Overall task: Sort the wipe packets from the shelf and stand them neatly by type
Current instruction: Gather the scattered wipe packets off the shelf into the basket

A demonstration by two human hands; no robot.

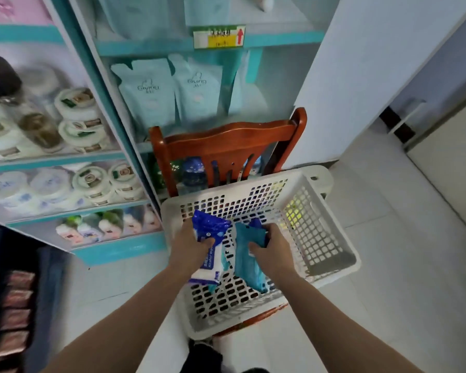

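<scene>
Packets (211, 227): left hand (190, 246) grips blue; right hand (273, 251) teal.

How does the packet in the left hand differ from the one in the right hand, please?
Colour: the blue-white packet in the left hand is dark blue on top and white below; the teal packet in the right hand is teal all over. Print: the blue-white packet shows the word "Alcohol"; no text is legible on the teal packet. Both are soft packets held over the basket.
</scene>
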